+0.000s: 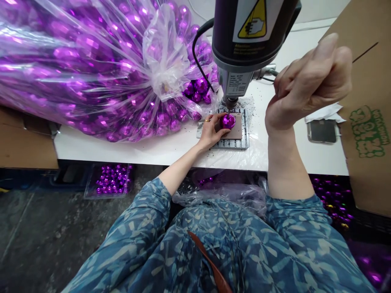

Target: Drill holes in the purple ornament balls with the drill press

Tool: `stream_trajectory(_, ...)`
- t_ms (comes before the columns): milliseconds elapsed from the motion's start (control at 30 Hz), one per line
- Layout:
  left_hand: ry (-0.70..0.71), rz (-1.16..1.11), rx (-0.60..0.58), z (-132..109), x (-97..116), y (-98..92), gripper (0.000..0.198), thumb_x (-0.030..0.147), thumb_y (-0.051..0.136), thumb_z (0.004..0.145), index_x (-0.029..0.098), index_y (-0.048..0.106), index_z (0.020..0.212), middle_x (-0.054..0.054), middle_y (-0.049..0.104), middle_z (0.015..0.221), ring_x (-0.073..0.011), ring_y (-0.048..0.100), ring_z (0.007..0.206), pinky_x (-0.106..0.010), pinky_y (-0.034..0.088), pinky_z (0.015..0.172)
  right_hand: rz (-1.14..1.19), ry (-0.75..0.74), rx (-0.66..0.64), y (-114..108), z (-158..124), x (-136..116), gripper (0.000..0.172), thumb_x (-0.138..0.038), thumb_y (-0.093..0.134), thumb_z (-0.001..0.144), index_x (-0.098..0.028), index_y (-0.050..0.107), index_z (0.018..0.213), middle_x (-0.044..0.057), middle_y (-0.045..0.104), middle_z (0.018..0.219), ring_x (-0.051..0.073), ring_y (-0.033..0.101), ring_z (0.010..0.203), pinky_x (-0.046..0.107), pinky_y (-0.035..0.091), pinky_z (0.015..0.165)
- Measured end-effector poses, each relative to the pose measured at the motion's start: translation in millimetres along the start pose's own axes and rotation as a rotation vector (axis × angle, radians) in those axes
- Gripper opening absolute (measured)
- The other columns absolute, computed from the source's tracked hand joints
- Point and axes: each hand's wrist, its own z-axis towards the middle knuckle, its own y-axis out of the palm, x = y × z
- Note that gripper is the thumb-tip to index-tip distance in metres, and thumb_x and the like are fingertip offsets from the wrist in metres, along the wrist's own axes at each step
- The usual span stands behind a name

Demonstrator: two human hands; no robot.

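On a board (236, 132) over the metal base of a drill press (241, 49), my left hand (210, 132) pinches a shiny purple ball (228, 121) between thumb and fingers. The drill bit comes down onto the top of the ball, or just above it; the exact contact is too small to tell. Raised at the right of the drill press, my right hand (308, 83) is closed round the end of its side lever, which the fingers mostly hide.
A large clear bag (100, 69) of purple balls fills the table's left side. At the right are a phone (322, 131), white tissue (325, 112) and a cardboard box (366, 110). A plastic bin (88, 191) with small purple balls stands below left. Dark shavings surround the base.
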Motion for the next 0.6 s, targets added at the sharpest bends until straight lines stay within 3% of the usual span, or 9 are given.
stream_trajectory(267, 0.043, 0.025, -0.001, -1.1, -4.1, 1.1, 0.058, 0.041, 0.083, 0.082, 0.026, 0.063, 0.135, -0.010, 0.069, 0.134, -0.0330, 0.057, 0.134, -0.049, 0.044, 0.117, 0.039, -0.119, 0.025, -9.3, -6.4, 36.6, 0.081, -0.066, 0.058, 0.087, -0.012, -0.002, 0.076, -0.002, 0.000, 0.052, -0.004, 0.018, 0.039, 0.016, 0.017, 0.043)
stream_trajectory(433, 0.075, 0.062, -0.002, -1.0, -5.8, 1.2, 0.060, 0.046, 0.081, 0.084, 0.024, 0.061, 0.137, -0.011, 0.069, 0.132, -0.0328, 0.057, 0.132, -0.048, 0.048, 0.114, -0.041, -0.174, 0.035, -16.9, -10.1, 55.8, 0.079, -0.070, 0.053, 0.088, -0.014, 0.000, 0.072, -0.003, -0.001, 0.048, -0.005, 0.011, 0.040, 0.015, 0.016, 0.044)
stream_trajectory(600, 0.079, 0.076, 0.017, -0.6, -9.5, 2.3, 0.061, 0.049, 0.080, 0.084, 0.025, 0.062, 0.137, -0.010, 0.069, 0.132, -0.0325, 0.058, 0.131, -0.047, 0.049, 0.113, -0.105, -0.183, -0.042, -27.9, -22.1, 64.5, 0.077, -0.075, 0.042, 0.091, -0.013, 0.002, 0.071, -0.003, -0.003, 0.048, -0.004, 0.008, 0.041, 0.019, 0.022, 0.047)
